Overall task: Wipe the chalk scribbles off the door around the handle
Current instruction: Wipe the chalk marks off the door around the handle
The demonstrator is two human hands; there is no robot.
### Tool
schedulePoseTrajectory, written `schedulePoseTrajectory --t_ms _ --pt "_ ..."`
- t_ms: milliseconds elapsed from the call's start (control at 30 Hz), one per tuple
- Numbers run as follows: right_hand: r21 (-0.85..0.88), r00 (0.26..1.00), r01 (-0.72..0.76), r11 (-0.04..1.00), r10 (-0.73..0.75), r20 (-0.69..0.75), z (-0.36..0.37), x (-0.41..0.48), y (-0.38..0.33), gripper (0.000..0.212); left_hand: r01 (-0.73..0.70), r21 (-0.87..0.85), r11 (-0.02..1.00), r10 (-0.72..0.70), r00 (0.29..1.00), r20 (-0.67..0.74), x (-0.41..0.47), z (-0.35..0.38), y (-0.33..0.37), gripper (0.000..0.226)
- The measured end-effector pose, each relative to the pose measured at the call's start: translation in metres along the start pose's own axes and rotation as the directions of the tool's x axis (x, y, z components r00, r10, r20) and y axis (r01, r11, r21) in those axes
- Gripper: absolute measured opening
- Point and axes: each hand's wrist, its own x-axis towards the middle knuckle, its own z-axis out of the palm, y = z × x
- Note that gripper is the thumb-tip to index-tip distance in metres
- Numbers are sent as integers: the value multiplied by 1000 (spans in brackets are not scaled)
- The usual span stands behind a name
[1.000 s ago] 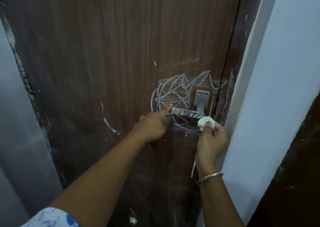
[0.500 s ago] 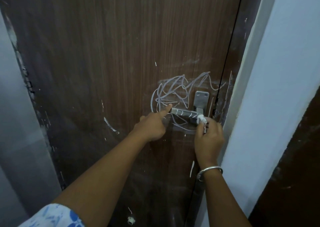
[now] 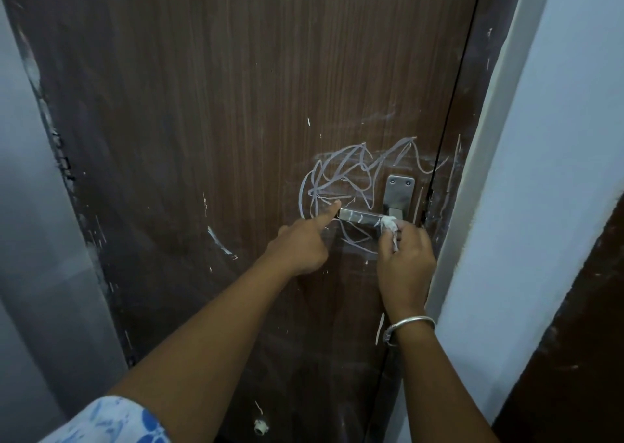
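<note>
While the left hand (image 3: pixel 300 250) grasps nothing, its index finger (image 3: pixel 329 211) straight against the free end of the handle (image 3: pixel 358 215) and other fingers curled, the right hand (image 3: pixel 405 260) pinches a white wad (image 3: pixel 388 223) against the handle's pivot end. Chalk scribbles (image 3: pixel 341 172) ring the handle on the door (image 3: pixel 236 104).

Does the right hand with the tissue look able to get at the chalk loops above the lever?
Probably yes. The right hand holds the tissue against the lever just below the chalk loops, and nothing covers them; the left hand only points at their lower edge.
</note>
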Motion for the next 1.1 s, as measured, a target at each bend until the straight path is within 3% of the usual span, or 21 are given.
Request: schedulePoseTrajectory --t_ms 100,267,433,633,767,933,1100 --pt "-14 999 15 1000 -14 43 1 -1 1 18 1 1 1000 -1 1000 3 0 0 0 91" --pt "5 1000 -18 1000 18 -20 0 3 -2 14 -7 -9 1000 7 1000 1 -2 0 0 91" --pt "-1 995 68 998 -68 78 5 1 -4 14 0 -10 1000 0 1000 -8 -1 1 0 89" --pt "-19 999 34 999 -34 22 5 0 -3 12 1 -11 1000 -1 1000 2 -2 0 0 90" --pt "-22 988 108 994 -105 112 8 1 -2 14 1 -13 1000 -1 1000 0 -1 0 0 92" --pt "-10 994 82 997 -81 69 10 5 -6 11 -4 -29 1000 4 1000 5 -1 1 0 91" --pt "-23 975 169 985 -164 146 15 7 -10 10 -12 -76 997 14 1000 23 1 1 -2 90"
